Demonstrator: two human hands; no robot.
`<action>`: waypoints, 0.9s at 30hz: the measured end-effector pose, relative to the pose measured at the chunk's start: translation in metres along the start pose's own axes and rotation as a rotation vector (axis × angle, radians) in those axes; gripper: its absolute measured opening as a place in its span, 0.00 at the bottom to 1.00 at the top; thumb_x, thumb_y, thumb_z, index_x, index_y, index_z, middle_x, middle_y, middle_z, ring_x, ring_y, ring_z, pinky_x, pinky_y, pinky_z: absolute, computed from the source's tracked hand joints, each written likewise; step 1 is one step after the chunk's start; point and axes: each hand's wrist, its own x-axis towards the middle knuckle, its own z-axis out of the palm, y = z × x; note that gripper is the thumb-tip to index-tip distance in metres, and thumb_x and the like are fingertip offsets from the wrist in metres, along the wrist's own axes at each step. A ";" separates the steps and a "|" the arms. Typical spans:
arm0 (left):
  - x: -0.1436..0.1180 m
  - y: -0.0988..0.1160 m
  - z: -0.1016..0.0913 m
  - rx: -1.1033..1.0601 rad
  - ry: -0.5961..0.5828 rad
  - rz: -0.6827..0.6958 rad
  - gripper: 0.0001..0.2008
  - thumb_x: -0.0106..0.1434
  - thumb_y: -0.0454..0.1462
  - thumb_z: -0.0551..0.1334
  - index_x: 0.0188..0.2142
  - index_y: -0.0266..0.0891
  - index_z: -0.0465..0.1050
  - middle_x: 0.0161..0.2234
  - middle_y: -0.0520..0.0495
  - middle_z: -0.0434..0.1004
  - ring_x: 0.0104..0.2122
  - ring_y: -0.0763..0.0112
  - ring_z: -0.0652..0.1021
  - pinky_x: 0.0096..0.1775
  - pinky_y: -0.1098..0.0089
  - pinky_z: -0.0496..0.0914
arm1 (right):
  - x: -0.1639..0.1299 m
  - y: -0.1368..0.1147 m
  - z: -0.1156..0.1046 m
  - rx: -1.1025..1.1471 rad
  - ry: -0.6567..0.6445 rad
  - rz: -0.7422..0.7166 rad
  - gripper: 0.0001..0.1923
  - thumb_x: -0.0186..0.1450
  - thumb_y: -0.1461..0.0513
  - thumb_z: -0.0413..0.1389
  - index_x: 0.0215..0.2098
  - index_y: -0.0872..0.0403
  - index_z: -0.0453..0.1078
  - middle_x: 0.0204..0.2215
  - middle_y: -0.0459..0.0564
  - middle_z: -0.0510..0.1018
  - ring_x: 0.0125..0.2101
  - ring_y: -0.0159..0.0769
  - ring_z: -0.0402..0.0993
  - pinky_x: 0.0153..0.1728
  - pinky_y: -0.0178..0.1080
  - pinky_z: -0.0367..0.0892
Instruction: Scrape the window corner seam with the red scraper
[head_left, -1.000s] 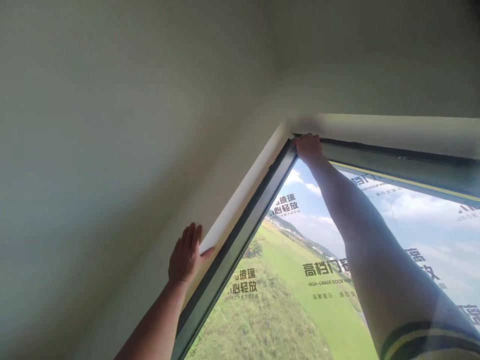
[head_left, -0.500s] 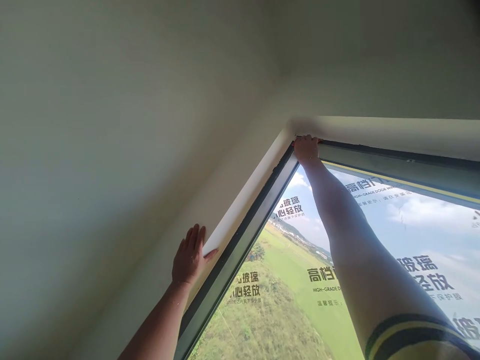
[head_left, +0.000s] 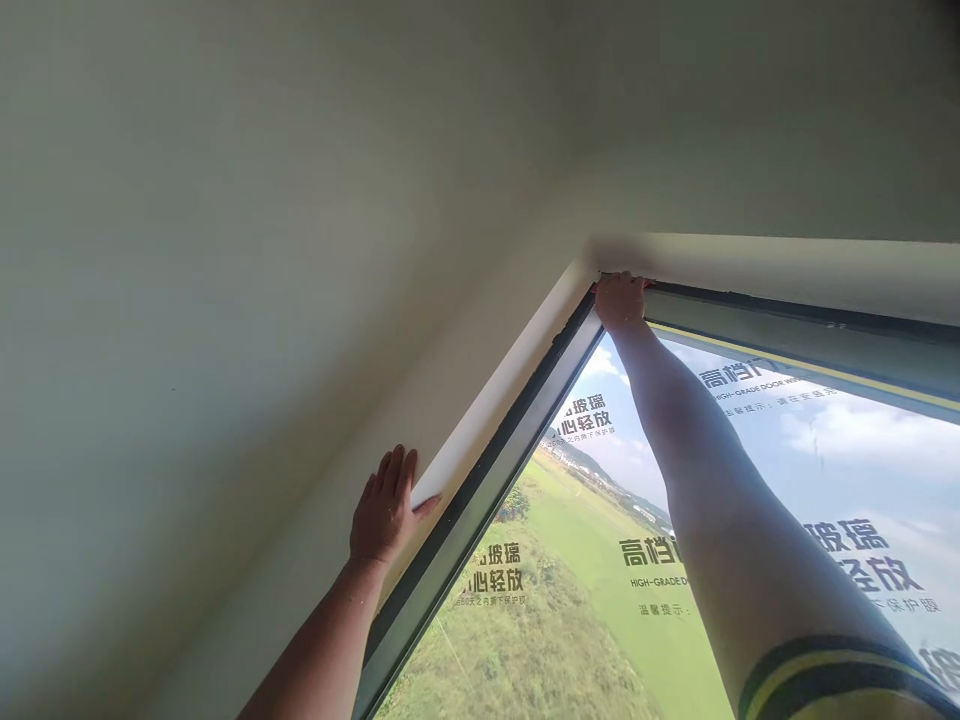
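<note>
My left hand (head_left: 381, 515) lies flat against the pale edge of the wall, fingers stretched out and the thumb reaching onto the inner side of the window recess (head_left: 465, 437). High up at the corner of the dark window frame (head_left: 491, 465), my right hand (head_left: 621, 300) has its fingers curled over a thin red object (head_left: 649, 284). Only small red ends of it show on either side of the hand, so its kind is hidden. Dark, ragged-edged material borders the frame next to the recess.
Behind my right arm is the window pane (head_left: 570, 520), covered with clear film printed in dark lettering. Grass, sky and distant buildings show through it. A plain wall (head_left: 187, 300) fills the left, and the recess's pale upper edge (head_left: 795, 255) runs off to the right.
The whole view has shifted slightly, so both hands and the window appear a little further right. Both hands keep the same places on the wall edge and at the frame corner.
</note>
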 end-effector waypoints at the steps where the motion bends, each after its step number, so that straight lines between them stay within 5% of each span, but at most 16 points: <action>1: 0.000 0.000 0.000 0.004 0.002 0.002 0.32 0.71 0.52 0.52 0.61 0.26 0.60 0.60 0.31 0.65 0.57 0.48 0.71 0.51 0.58 0.70 | -0.001 0.000 -0.001 0.004 -0.008 0.004 0.24 0.72 0.69 0.36 0.56 0.69 0.68 0.50 0.70 0.69 0.51 0.52 0.61 0.49 0.49 0.55; 9: 0.001 0.002 0.000 0.012 0.014 -0.009 0.32 0.70 0.53 0.51 0.60 0.27 0.62 0.59 0.31 0.66 0.56 0.49 0.72 0.50 0.58 0.70 | -0.028 0.003 -0.008 0.050 0.028 -0.071 0.26 0.71 0.69 0.35 0.60 0.71 0.64 0.51 0.73 0.70 0.50 0.55 0.63 0.49 0.52 0.56; 18: 0.000 0.001 0.002 0.027 0.013 -0.006 0.31 0.72 0.52 0.48 0.60 0.26 0.62 0.59 0.32 0.66 0.56 0.50 0.71 0.50 0.59 0.69 | -0.024 -0.017 0.000 -0.064 0.018 -0.091 0.22 0.71 0.67 0.39 0.52 0.67 0.71 0.45 0.68 0.72 0.48 0.51 0.64 0.48 0.49 0.56; 27: -0.001 0.000 0.002 0.005 0.012 -0.013 0.31 0.71 0.51 0.51 0.60 0.27 0.61 0.60 0.32 0.66 0.56 0.50 0.71 0.51 0.58 0.68 | -0.023 -0.009 0.015 -0.014 0.092 -0.113 0.27 0.70 0.69 0.35 0.59 0.74 0.65 0.48 0.73 0.69 0.48 0.53 0.62 0.47 0.48 0.56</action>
